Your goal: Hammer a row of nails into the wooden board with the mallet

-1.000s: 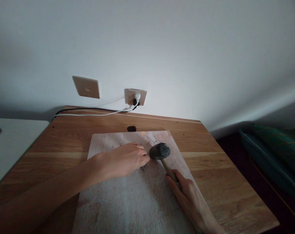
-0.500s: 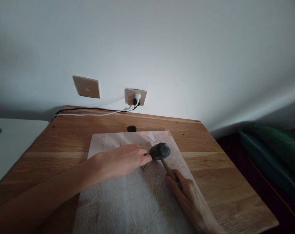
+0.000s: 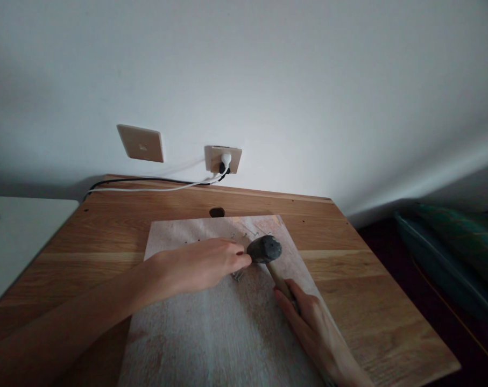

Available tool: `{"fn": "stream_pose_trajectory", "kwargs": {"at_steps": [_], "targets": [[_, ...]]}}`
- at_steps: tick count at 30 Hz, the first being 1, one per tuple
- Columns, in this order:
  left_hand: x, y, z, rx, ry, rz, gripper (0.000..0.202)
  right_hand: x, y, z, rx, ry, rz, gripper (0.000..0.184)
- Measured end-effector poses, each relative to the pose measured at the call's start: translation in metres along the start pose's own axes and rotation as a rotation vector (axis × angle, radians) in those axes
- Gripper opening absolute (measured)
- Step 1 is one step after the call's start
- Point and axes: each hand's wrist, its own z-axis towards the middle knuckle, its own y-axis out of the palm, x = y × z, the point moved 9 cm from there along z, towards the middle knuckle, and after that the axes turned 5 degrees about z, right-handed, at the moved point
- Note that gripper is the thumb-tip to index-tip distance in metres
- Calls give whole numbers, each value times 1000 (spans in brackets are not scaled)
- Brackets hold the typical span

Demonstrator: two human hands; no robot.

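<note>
My right hand (image 3: 314,322) grips the light handle of a mallet (image 3: 264,249). The mallet's dark, cylinder-shaped head is over the upper right of a pale wooden board (image 3: 211,333). Beside that head, my left hand (image 3: 217,260) has its thumb and fingers pinched together, fingertips close to or touching the head. Whatever is in the pinch is hidden or too small to make out. Several thin nails (image 3: 245,235) stand in a row near the board's far edge. A small heap of loose nails (image 3: 238,276) lies just below my left fingers.
The board rests on a wooden table (image 3: 373,306) with a round cable hole (image 3: 217,213). Against the wall, white and black cables (image 3: 155,185) run to a socket (image 3: 235,159). A white surface (image 3: 26,231) adjoins on the left; dark green cushions (image 3: 449,258) lie at right.
The view shifts very slightly. Both hands and the mallet keep almost the same place over the board.
</note>
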Motion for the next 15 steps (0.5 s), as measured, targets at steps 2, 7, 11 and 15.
{"fn": "stream_pose_trajectory", "kwargs": {"at_steps": [2,7,11,15], "targets": [[2,0,1,-21,27,25,27,3,2,0,-12,-3,2,50],[5,-4,3,-8,41,59,22,18,-1,-6,108,-4,31,66],[5,-1,4,-49,37,90,22,13,-1,-4,77,-13,32,59],[5,0,3,-31,41,86,22,-5,2,0,-31,-16,7,48]]}}
